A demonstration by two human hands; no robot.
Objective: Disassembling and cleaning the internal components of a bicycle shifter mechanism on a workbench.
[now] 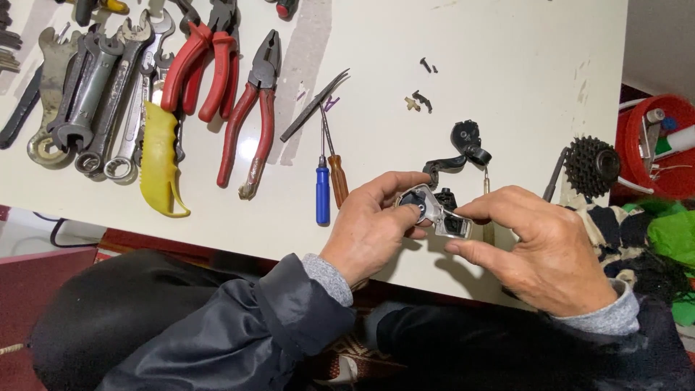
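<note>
Small silver metal part (433,212), with a dark round boss at one end, held above the near edge of the white table (507,65). All positions below are taken from this part.

Left hand (373,228): closed on the part's left end, thumb under, fingers curled over the top. Right hand (539,250): pinching the right end between thumb and forefinger. Both grips look firm; the part lies roughly level between them.

Handling note (judgement): the part is small and carried only by fingertips. Keeping it low over the table and holding one end steady while the other hand works should limit slipping. Anything loose that drops here could roll off the near edge into the lap.

Just behind the part: a black curved component (460,152), partly hidden by the fingers. Farther back: small black screws (426,65) and a few bits (418,101), loose and easy to brush away.

Left of the part: blue-handled screwdriver (323,192) and brown-handled screwdriver (337,174) side by side, close to the left hand. Farther left: red-handled pliers (250,116), a yellow-handled tool (161,159), a heap of spanners (94,87).

Right of the part: a toothed sprocket cluster (592,166) at the table edge, a red bucket (655,148) beyond it.

Nothing lies directly between the hands and the table; the screwdrivers are the nearest clutter.
</note>
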